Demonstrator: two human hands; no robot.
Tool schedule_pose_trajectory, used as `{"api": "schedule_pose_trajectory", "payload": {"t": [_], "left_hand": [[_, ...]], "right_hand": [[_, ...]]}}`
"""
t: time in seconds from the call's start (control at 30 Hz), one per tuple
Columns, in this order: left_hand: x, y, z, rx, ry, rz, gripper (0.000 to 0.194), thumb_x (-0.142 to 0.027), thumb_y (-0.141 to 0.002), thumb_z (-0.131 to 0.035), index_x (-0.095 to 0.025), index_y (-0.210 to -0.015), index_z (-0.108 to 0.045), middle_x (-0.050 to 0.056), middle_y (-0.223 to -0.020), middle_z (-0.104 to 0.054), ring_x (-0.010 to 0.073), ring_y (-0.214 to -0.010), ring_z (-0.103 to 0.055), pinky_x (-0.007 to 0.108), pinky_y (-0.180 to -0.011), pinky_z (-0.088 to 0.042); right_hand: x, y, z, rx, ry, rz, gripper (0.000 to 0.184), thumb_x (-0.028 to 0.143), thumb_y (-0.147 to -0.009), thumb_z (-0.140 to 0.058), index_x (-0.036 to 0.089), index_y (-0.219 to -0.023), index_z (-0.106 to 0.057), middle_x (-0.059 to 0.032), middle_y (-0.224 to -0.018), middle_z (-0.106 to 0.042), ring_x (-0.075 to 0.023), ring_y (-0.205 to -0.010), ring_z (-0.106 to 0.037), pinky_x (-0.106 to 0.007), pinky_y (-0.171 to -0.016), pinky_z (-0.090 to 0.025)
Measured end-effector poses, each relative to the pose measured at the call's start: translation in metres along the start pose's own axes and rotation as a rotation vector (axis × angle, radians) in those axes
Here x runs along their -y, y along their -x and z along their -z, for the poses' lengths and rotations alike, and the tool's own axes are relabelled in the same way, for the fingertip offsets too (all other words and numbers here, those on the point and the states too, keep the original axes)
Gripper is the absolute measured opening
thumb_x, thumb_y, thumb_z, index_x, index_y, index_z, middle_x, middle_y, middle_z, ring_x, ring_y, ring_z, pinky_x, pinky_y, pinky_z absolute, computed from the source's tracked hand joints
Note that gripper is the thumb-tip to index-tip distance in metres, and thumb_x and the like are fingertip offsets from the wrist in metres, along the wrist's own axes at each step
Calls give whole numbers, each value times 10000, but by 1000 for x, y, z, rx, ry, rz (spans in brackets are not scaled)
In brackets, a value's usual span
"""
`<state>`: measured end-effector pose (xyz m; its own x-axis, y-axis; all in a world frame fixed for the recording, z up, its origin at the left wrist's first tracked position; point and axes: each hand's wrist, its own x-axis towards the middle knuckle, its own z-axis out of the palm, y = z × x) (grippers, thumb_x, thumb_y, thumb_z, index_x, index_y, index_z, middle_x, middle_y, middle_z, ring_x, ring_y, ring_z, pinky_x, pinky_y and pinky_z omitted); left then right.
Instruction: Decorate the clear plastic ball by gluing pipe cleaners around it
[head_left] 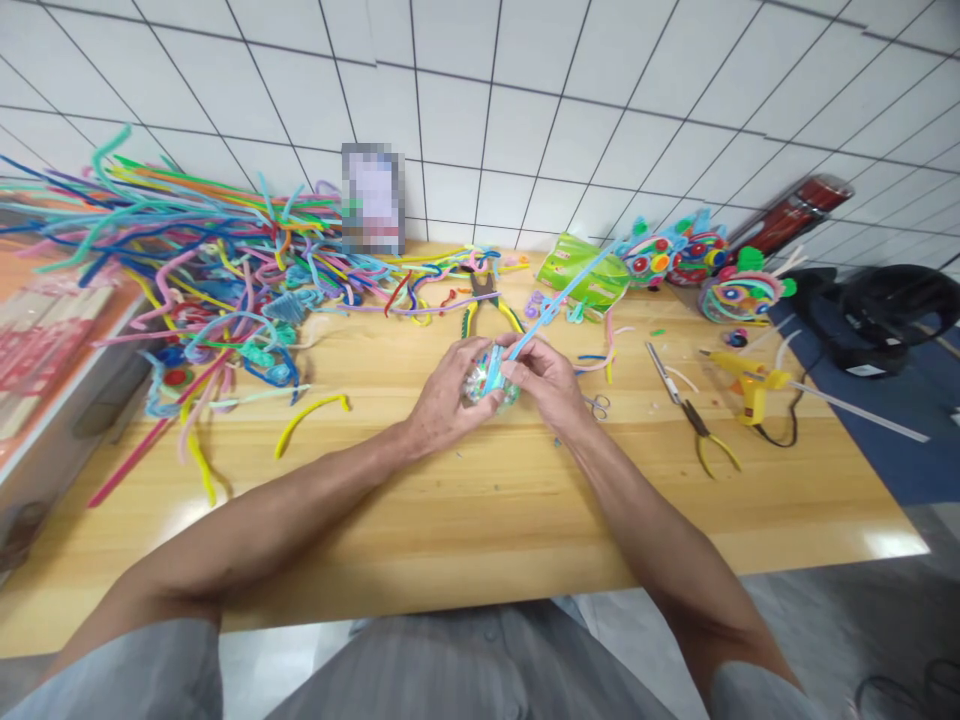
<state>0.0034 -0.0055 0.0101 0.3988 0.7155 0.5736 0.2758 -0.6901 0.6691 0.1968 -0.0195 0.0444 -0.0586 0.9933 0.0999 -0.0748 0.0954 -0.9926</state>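
Over the middle of the wooden table, my left hand [454,398] is wrapped around a small rounded clear ornament [480,385] with coloured bits on it. My right hand [546,378] pinches a light blue pipe cleaner [559,300] against the ornament's top. The long free end of the pipe cleaner slants up to the right. My fingers cover much of the ornament, so its full shape is hidden. Just beyond my hands lie pliers with yellow and green handles [512,315]. Small scissors [599,405] rest beside my right wrist.
A tangled heap of colourful pipe cleaners [247,240] fills the left. Decorated figures [649,258] and a green packet [581,272] stand at the back right. To the right lie yellow-handled pliers [703,440], a yellow glue gun [750,385] and a red flask [795,215].
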Motion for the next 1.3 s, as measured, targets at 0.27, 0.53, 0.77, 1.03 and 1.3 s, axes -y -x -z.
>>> {"api": "schedule_pose_trajectory", "payload": {"t": [0.27, 0.53, 0.77, 1.03, 1.3], "left_hand": [[6, 1, -1, -15, -2, -82, 621, -355, -949, -679, -230, -1521, -472, 162, -1468, -615, 320, -1410, -605, 541, -1192, -534], [-2, -2, 2, 21, 16, 0, 571, -398, -972, -709, -233, -1485, -518, 167, -1488, -621, 330, -1443, -588, 532, -1209, -515], [1, 0, 1, 7, 44, -25, 557, -374, -988, -693, -238, -1492, -501, 145, -1464, -621, 300, -1413, -605, 507, -1197, -527], [3, 1, 2, 30, 54, -48, 659, -403, -976, -736, -230, -1547, -457, 173, -1518, -596, 322, -1474, -561, 556, -1249, -481], [-1, -1, 1, 3, 44, 64, 597, -425, -963, -752, -235, -1486, -534, 149, -1451, -648, 305, -1351, -646, 511, -1166, -546]], "right_hand": [[-6, -2, -2, -3, -18, 8, 431, 603, -690, -975, 302, -945, -801, -28, -1286, -760, -241, -1149, -694, -388, -1006, -579], [-5, -3, 2, 14, -36, 10, 404, 555, -700, -982, 290, -941, -794, -11, -1250, -768, -207, -1099, -696, -337, -989, -566], [-5, -5, 3, 15, -111, -45, 373, 534, -700, -981, 283, -901, -792, -14, -1213, -782, -182, -991, -707, -307, -878, -593], [-6, -3, 2, 8, -105, -66, 469, 511, -682, -993, 286, -1034, -781, -7, -1137, -776, -188, -987, -689, -319, -897, -586], [-6, -3, 2, 39, -90, -62, 419, 537, -727, -962, 290, -1018, -788, -8, -1171, -770, -181, -991, -692, -327, -937, -575]]}}
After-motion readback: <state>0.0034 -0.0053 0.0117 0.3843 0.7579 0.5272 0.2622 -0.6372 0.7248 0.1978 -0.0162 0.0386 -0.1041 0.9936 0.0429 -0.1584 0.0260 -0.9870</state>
